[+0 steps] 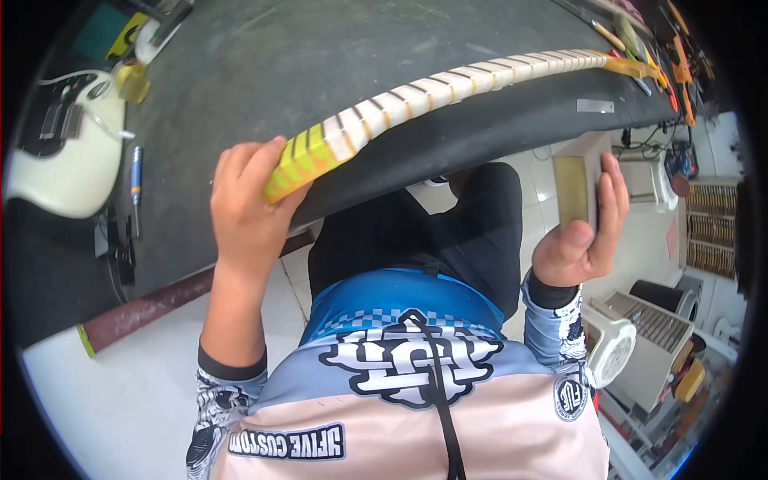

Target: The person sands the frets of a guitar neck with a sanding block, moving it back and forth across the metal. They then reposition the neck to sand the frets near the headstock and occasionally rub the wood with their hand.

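A guitar neck [436, 91] lies slantwise along the near edge of the dark bench. Pale tape covers its fingerboard between the dark frets, and yellow-green tape [300, 164] wraps the near left end. My left hand [250, 180] is closed around that taped end. The headstock [628, 67] points to the far right. Off the bench edge on the right, my right hand [580, 244] grips a rectangular block [572, 190] between thumb and fingers. One yellowish flat face of the block shows; its exact kind is unclear. The block is apart from the neck.
A white guitar body [68, 152] rests on the bench at left, beside a blue-handled tool [136, 176]. Several hand tools [680, 68] crowd the far right. A small metal plate [595, 106] lies near the front edge. A white stool [612, 352] stands at lower right.
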The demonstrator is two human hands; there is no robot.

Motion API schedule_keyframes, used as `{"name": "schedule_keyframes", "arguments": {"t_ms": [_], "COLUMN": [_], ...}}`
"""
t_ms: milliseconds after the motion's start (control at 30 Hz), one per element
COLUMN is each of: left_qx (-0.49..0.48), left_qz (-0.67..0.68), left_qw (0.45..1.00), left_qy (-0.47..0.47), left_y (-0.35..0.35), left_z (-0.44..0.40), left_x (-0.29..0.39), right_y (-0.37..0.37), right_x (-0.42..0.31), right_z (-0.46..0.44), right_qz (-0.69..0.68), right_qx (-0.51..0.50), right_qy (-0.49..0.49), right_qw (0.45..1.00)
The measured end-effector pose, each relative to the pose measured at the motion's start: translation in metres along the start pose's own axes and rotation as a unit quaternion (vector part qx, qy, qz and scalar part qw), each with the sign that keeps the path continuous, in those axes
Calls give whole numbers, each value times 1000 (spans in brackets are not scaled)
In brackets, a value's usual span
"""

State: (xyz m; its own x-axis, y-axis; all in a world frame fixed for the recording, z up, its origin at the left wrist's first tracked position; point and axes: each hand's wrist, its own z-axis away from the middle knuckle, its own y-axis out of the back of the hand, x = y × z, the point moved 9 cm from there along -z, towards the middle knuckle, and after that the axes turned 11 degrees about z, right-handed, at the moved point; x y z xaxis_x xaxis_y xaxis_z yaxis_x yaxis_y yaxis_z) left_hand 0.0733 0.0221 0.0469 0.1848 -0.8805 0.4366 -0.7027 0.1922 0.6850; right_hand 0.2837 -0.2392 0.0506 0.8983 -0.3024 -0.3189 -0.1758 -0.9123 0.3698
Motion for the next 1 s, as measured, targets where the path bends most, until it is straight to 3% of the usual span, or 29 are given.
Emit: {"name": "schedule_keyframes", "arguments": {"t_ms": [333,467,733,933,1000], "left_qx": [29,-1,-47,-54,-56], "left_qz": [5,44,122,138,140], "left_qw": [1000,999,991,989,988], "left_qy": [-2,-10,-21,-21,-17], "left_y": [-18,-15,-10,-11,-11], "left_z": [-13,-11,-16,-20,-20], "left_x": [20,15,-7,-10,-10], "right_y": [-2,-14,-26,-20,-27], "right_x": [-19,-43,-60,-25,-46], "right_z": [-15,-10,8,-22,-36], "right_qz": [-52,-61,-30,-81,-69], "right_qx": [-40,-74,-108,45,55], "right_qy": [64,89,40,-112,-43], "right_qw": [996,991,993,989,995]}}
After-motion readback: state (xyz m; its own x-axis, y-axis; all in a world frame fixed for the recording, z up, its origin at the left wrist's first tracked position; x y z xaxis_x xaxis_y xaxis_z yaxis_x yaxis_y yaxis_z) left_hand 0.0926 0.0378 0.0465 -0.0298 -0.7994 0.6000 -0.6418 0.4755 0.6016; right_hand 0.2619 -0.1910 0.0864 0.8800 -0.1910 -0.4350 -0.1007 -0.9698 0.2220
